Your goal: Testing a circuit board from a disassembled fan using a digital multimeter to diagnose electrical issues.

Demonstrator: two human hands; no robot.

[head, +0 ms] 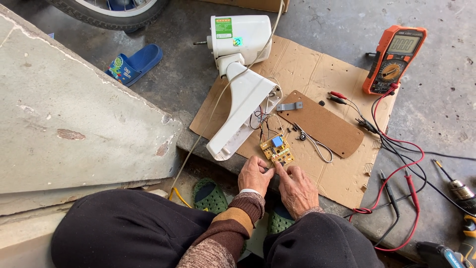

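A person sits low on the grey floor, knees in dark trousers, and both hands are out in front over a flat sheet of brown cardboard [317, 69].

The left hand [254, 174] and the right hand [297, 189] are close together and touch each other. The fingers of both hands are bent and pressed together around something small and dark between them. I cannot tell what that small thing is. The right pointer finger reaches up to the edge of a small yellow circuit board with a blue square part [276, 150]. The board lies on the cardboard, just above the 2 hands. Thin wires [263, 119] run from it up into the open bottom of a white plastic fan body [241, 74] that lies on its side.

Just beside the board is a flat brown cover plate with round ends [322, 123], and a small grey metal bracket [289, 105] rests on it.

Further right stands an orange meter with a grey screen [395, 58]. Its red and black test leads [396, 164] curl over the floor.

A blue slipper [135, 63] lies well apart on the left. A drill [461, 191] pokes in at the far right. The person wears green sandals [210, 196].
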